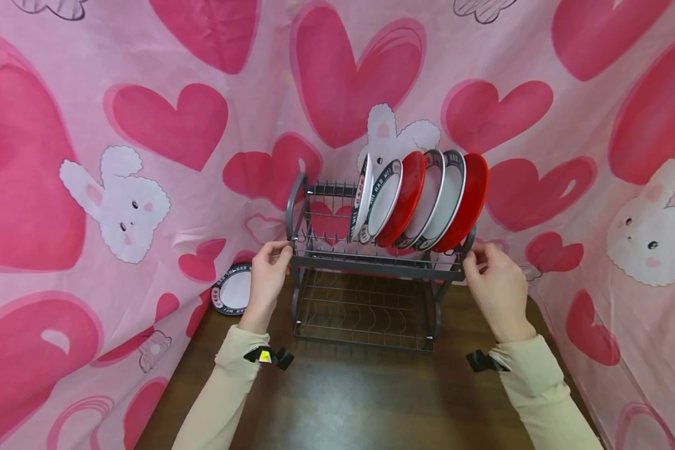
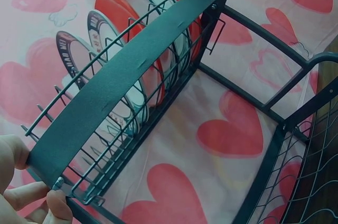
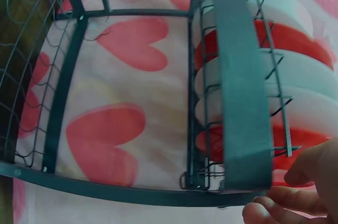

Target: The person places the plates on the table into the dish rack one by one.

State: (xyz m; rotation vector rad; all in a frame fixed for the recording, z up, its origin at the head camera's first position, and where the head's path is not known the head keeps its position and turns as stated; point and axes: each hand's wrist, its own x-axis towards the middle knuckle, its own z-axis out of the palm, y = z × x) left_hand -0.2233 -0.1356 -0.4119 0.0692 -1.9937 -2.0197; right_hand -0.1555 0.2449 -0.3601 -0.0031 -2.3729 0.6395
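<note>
A dark metal two-tier dish rack (image 1: 377, 267) stands on the brown table. Several plates lean upright in its upper tier, toward the right: red plates (image 1: 474, 200) and white plates (image 1: 385, 201) with dark lettered rims. At the front left corner of that tier, my left hand (image 1: 267, 278) pinches the frame between thumb and fingers. My right hand (image 1: 499, 290) grips the opposite front corner, beside the rightmost red plate. In the left wrist view, fingertips (image 2: 58, 203) press around the end of the flat front bar. The right wrist view has the fingers (image 3: 296, 200) at the bar's other end.
Another white plate (image 1: 233, 290) with a dark lettered rim lies at the table's left edge, partly behind my left hand. The lower wire shelf (image 1: 365, 312) holds no plates. A pink heart-and-rabbit cloth (image 1: 337, 62) hangs behind and along both sides of the table (image 1: 349, 400).
</note>
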